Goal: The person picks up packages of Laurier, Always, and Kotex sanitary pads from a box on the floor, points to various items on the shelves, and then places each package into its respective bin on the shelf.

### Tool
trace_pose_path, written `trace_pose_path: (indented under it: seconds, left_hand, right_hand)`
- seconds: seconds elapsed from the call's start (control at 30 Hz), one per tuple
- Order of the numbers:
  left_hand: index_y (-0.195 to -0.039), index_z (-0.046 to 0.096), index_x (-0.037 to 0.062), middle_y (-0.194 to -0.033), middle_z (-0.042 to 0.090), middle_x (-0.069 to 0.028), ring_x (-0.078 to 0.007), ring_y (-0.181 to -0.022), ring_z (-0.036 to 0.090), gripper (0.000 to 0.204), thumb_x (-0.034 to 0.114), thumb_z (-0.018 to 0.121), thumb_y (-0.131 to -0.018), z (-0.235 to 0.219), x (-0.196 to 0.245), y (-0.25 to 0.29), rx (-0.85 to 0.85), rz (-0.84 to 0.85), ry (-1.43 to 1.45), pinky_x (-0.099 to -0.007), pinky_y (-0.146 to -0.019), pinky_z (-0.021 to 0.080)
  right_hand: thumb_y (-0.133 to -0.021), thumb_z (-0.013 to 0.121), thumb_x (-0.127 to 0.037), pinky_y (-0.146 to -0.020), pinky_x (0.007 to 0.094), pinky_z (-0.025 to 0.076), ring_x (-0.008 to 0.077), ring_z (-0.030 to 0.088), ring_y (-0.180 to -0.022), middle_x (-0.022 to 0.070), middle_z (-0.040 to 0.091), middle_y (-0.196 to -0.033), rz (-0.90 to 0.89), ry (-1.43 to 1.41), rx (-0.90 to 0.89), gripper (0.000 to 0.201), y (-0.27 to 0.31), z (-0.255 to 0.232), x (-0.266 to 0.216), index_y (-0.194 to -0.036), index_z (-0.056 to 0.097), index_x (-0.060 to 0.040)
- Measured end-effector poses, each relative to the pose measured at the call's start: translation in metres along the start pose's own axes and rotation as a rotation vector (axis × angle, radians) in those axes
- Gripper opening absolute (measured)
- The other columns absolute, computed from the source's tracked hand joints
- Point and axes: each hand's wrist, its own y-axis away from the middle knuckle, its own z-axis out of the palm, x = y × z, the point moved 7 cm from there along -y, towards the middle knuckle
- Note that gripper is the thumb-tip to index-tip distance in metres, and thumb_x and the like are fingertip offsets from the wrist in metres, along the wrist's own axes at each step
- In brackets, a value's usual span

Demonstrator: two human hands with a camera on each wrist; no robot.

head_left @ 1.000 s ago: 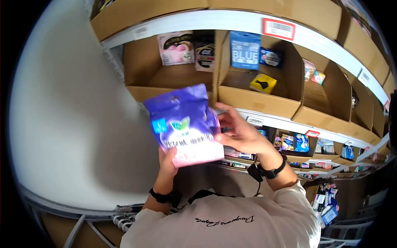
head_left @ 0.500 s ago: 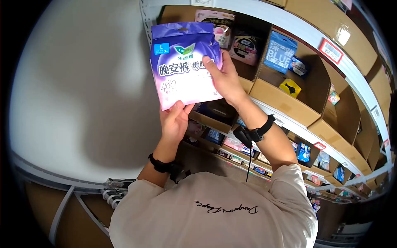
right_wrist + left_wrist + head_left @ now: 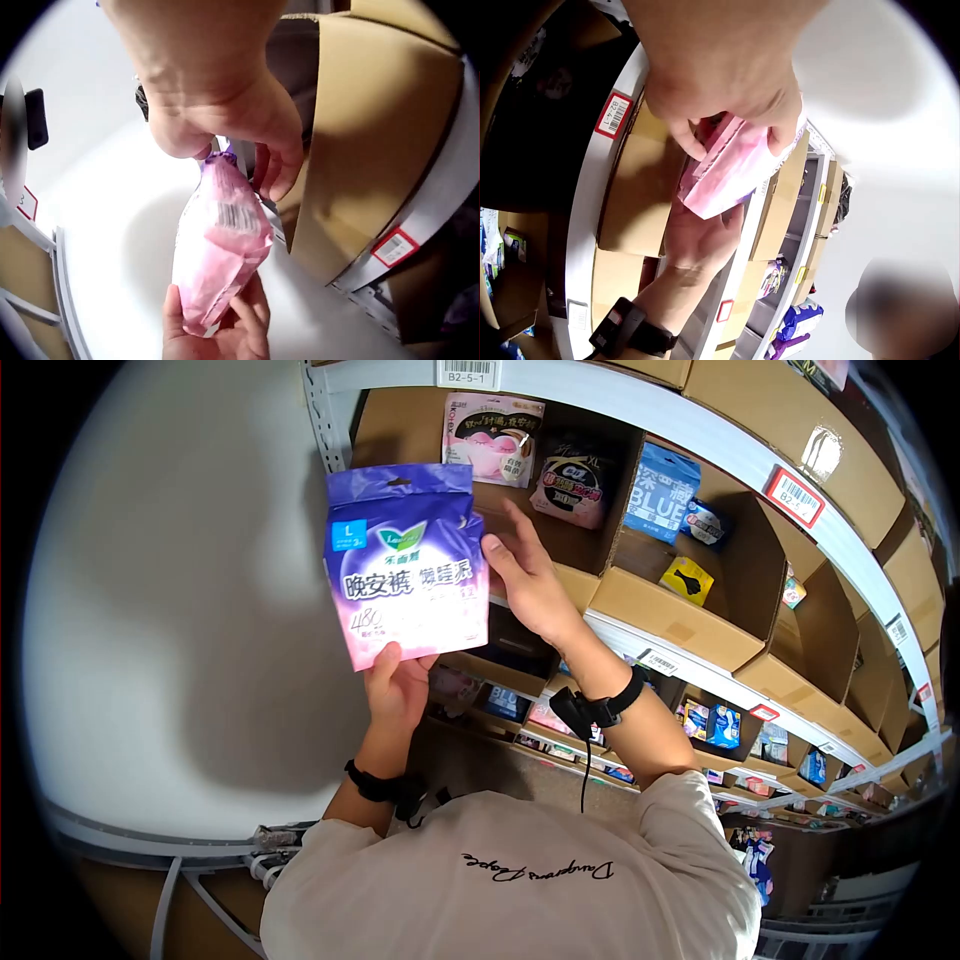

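A purple and pink package [image 3: 410, 575], printed front facing the head camera, is held upright in front of the shelf. My left hand [image 3: 398, 685] grips its bottom edge, thumb on the front. At its right edge is my right hand [image 3: 532, 580], thumb against the side and the other fingers extended behind. In the left wrist view the left hand [image 3: 724, 90] pinches the pink bottom of the package [image 3: 731, 169]. The right wrist view shows the right hand [image 3: 225, 105] at the purple end, above the package's barcoded pink side [image 3: 225, 232].
Behind the package, a cardboard bin holds a pink pouch [image 3: 492, 440] and a black package [image 3: 573, 485]. The bin to the right holds a blue pouch [image 3: 660, 490] and a yellow box [image 3: 687, 580]. A white wall [image 3: 190, 610] stands left; lower shelves hold more bins.
The package has turned from tilted to nearly upright, rising and then coming down slightly to the left. My right hand has moved up along its side, and its fingers have lifted off the front.
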Motion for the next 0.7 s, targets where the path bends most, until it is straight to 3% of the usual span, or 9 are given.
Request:
trace_pose_path:
  seconds: [0.1,0.13,0.17,0.27,0.47,0.7]
  left_hand:
    - [-0.148,0.027,0.0071,-0.147,0.040,-0.0131,-0.0312,-0.135,0.043,0.069,0.017,0.063,-0.089,-0.012,0.001,-0.001,0.017,0.001,0.059,-0.0517,-0.109,0.041]
    - [-0.148,0.029,0.0073,-0.146,0.042,-0.0117,-0.0282,-0.133,0.046,0.066,0.024,0.060,-0.092,-0.013,0.001,-0.002,-0.007,0.023,-0.011,-0.0462,-0.107,0.044]
    - [-0.148,0.029,0.0073,-0.146,0.042,-0.0117,-0.0282,-0.133,0.046,0.066,0.024,0.060,-0.092,-0.016,-0.002,-0.004,-0.010,0.012,-0.007,-0.0462,-0.107,0.044]
    - [-0.148,0.028,0.0071,-0.147,0.042,-0.0116,-0.0285,-0.133,0.045,0.067,0.024,0.061,-0.092,-0.024,-0.006,-0.010,0.001,0.027,-0.010,-0.0464,-0.107,0.043]
    - [-0.149,0.025,0.0068,-0.148,0.040,-0.0121,-0.0298,-0.135,0.042,0.070,0.023,0.061,-0.091,-0.016,-0.014,-0.013,-0.042,0.011,-0.034,-0.0477,-0.109,0.041]
    - [-0.150,0.023,0.0065,-0.150,0.037,-0.0131,-0.0323,-0.137,0.040,0.069,0.018,0.058,-0.092,0.000,-0.035,-0.003,-0.099,-0.039,-0.033,-0.0511,-0.110,0.039]
  right_hand:
    - [-0.100,0.055,-0.018,-0.080,0.0263,0.049,0.0122,0.058,-0.090,0.0081,0.061,-0.100,-0.006,0.175,0.032,0.075,0.001,-0.018,0.008,-0.154,0.006,-0.0032]
    - [-0.097,0.055,-0.009,-0.081,0.0276,0.050,0.0134,0.061,-0.089,0.0085,0.061,-0.098,0.029,0.169,0.032,0.077,0.003,-0.022,0.013,-0.155,0.004,-0.0061]
    - [-0.097,0.055,-0.009,-0.081,0.0276,0.050,0.0134,0.061,-0.089,0.0085,0.061,-0.098,0.032,0.172,0.044,0.077,0.004,-0.027,0.016,-0.155,0.004,-0.0061]
    - [-0.094,0.054,0.002,-0.086,0.0295,0.050,0.0147,0.063,-0.089,0.0083,0.061,-0.092,-0.088,0.206,-0.080,0.082,0.003,-0.028,0.017,-0.156,0.002,-0.0098]
    - [-0.093,0.052,0.008,-0.094,0.0334,0.049,0.0182,0.062,-0.094,0.0096,0.059,-0.098,-0.116,0.214,-0.152,0.088,0.007,-0.031,0.035,-0.157,-0.003,-0.0168]
    - [-0.091,0.052,0.010,-0.094,0.0333,0.049,0.0173,0.060,-0.093,0.0071,0.057,-0.095,-0.070,0.342,-0.100,0.092,0.032,-0.050,0.017,-0.157,-0.004,-0.0185]
